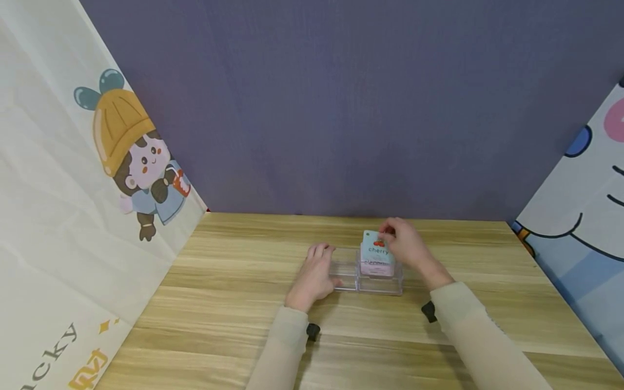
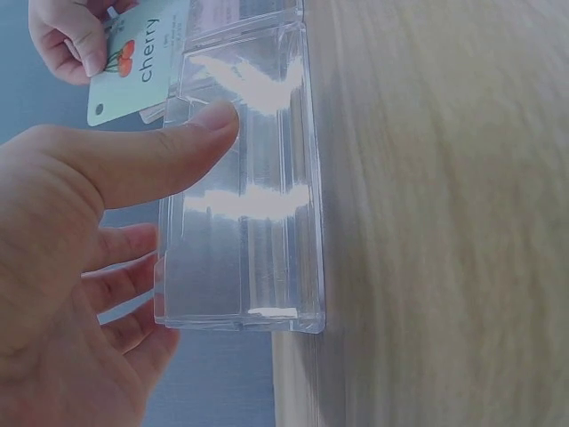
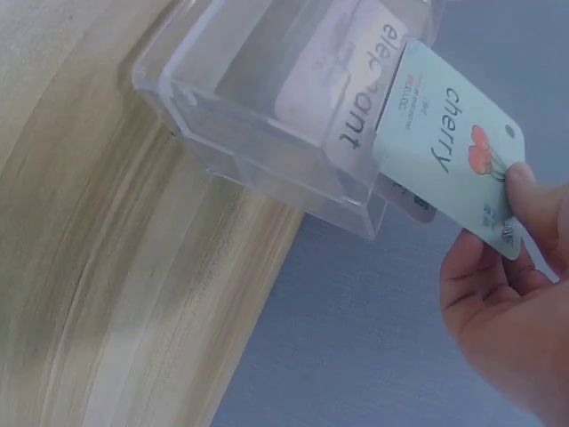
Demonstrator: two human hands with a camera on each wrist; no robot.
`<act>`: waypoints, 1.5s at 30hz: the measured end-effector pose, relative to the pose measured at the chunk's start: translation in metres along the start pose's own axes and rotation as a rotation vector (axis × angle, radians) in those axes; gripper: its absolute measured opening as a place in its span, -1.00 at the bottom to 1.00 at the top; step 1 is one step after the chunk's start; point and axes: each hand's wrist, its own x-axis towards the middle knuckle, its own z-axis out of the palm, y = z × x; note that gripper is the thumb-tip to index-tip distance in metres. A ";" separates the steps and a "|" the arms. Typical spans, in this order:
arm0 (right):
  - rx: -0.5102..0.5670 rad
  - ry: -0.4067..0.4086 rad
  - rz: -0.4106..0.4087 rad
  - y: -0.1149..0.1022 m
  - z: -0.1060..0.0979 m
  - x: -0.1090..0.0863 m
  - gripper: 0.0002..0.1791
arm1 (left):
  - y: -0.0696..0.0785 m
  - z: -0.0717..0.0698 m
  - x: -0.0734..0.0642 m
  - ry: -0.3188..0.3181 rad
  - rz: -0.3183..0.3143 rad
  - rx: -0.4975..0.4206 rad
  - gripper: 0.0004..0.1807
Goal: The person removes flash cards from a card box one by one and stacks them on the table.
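Observation:
A clear plastic card box (image 1: 380, 287) with two side-by-side compartments rests on the wooden table. My left hand (image 1: 314, 273) grips its left end, thumb (image 2: 196, 142) across the front and the other fingers behind. Between thumb and fingers of my right hand (image 1: 407, 245) is the top corner of a pale green flashcard (image 3: 449, 151) printed "cherry" with red cherries. That card stands at the right compartment, its lower edge close above a pinkish "elephant" card (image 3: 360, 98) inside. The edge of another card (image 3: 411, 200) shows behind the cherry card. Nothing shows in the left compartment (image 2: 213, 267).
The wood-grain table (image 1: 219, 325) stretches around the box on all sides. A purple-grey panel (image 1: 312, 108) rises along its back edge. Printed cloth walls stand at the left (image 1: 49, 189) and right (image 1: 575, 200).

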 end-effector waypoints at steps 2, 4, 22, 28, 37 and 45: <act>0.026 0.005 0.005 0.001 -0.001 0.001 -0.92 | 0.000 0.000 0.000 -0.002 0.000 0.001 -0.04; 0.038 0.005 0.010 0.001 -0.002 0.001 -0.92 | 0.000 0.001 0.001 -0.004 0.000 0.001 -0.04; 0.046 -0.005 -0.014 -0.014 -0.020 -0.002 -0.90 | 0.000 0.002 0.002 0.002 -0.003 -0.002 -0.04; 0.063 -0.016 -0.022 -0.016 -0.023 -0.004 -0.91 | 0.001 0.002 0.002 0.010 0.003 -0.010 -0.04; 0.075 -0.011 -0.053 -0.017 -0.026 -0.008 -0.90 | 0.001 0.002 0.002 0.000 -0.004 -0.015 -0.04; 0.091 -0.012 -0.073 -0.016 -0.029 -0.010 -0.93 | -0.001 0.002 0.003 0.008 0.003 -0.009 -0.03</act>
